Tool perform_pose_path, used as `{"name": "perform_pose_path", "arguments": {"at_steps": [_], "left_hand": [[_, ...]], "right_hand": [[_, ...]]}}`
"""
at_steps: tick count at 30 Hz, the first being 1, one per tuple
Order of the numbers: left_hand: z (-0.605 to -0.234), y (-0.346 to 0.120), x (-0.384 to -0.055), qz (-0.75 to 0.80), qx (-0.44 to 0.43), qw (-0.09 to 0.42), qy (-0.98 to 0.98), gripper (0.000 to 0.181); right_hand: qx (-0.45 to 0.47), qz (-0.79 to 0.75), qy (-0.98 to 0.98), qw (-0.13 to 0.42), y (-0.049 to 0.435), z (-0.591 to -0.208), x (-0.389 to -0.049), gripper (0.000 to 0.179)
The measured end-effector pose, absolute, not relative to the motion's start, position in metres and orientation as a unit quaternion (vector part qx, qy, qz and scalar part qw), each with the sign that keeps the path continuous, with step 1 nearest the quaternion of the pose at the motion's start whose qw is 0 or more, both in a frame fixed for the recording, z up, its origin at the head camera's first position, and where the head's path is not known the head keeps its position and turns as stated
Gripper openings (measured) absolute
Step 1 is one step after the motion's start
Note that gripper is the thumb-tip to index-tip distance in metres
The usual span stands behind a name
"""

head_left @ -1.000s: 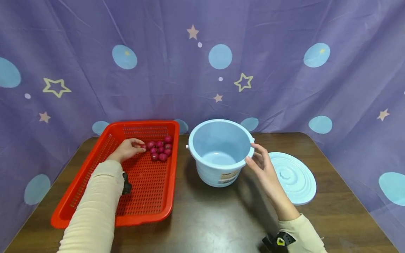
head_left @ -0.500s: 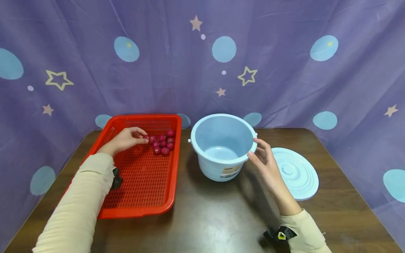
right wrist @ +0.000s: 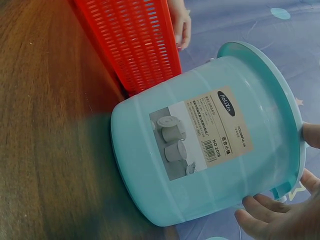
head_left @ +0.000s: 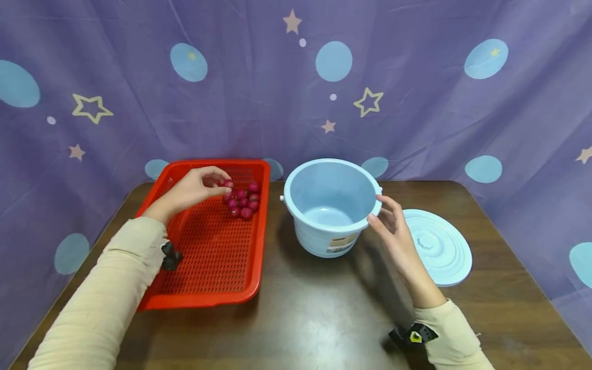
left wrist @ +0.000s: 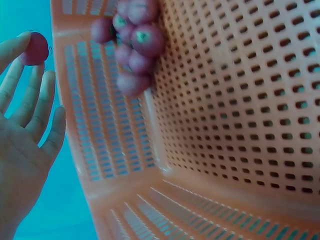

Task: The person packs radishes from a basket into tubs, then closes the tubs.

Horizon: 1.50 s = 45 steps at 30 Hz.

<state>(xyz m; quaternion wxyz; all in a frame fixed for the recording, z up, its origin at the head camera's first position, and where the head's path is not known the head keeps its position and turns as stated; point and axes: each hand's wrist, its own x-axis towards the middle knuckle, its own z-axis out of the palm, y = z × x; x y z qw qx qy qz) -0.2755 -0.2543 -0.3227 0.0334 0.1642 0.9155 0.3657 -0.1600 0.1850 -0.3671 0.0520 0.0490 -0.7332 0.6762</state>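
My left hand (head_left: 196, 187) pinches a small red radish (head_left: 228, 183) between thumb and fingertips, above the far part of a red perforated basket (head_left: 213, 257). In the left wrist view the held radish (left wrist: 35, 49) shows outside the basket's edge, other fingers spread behind it. Several more radishes (head_left: 246, 213) are heaped in the basket's far right corner. At centre stands a light blue bucket (head_left: 307, 237), its visible inside bare. My right hand (head_left: 396, 234) holds the bucket's right rim, fingertips on the edge; its other fingers lie near the outer wall.
A round light blue lid (head_left: 444, 252) lies on the wooden table (head_left: 314, 313), right of the bucket and partly behind my right hand. A purple curtain (head_left: 259, 103) with stars and dots hangs behind. The bucket carries a printed label (right wrist: 200, 135).
My left hand has lifted the radish up from beside the heap and shifted slightly right. The right hand stays at the bucket's rim. The head view has tilted down a little.
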Motion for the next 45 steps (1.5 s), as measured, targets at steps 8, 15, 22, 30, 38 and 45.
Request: {"name": "perform_pose_path", "arguments": {"at_steps": [8,15,22,30,38,45], "left_hand": [[-0.304,-0.219,-0.269,0.382,0.209,0.008,0.900,0.026],[-0.297,-0.189,-0.267,0.407,0.237,-0.006,0.882,0.027],[-0.291,-0.167,-0.266,0.423,0.249,-0.013,0.871,0.026],[-0.291,-0.145,-0.265,0.421,0.255,-0.010,0.870,0.027],[-0.293,-0.129,-0.265,0.430,0.270,0.016,0.861,0.029],[-0.295,-0.120,-0.263,0.407,0.291,0.023,0.866,0.026]], "right_hand": [[0.044,0.678,-0.732,0.054,0.189,-0.365,-0.159,0.054],[0.042,0.671,-0.738,0.055,0.191,-0.365,-0.159,0.055],[0.050,0.664,-0.743,0.066,0.187,-0.366,-0.163,0.053],[0.053,0.668,-0.739,0.063,0.185,-0.367,-0.164,0.053],[0.057,0.668,-0.739,0.067,0.186,-0.367,-0.163,0.053],[0.057,0.668,-0.739,0.066,0.185,-0.369,-0.161,0.053]]}}
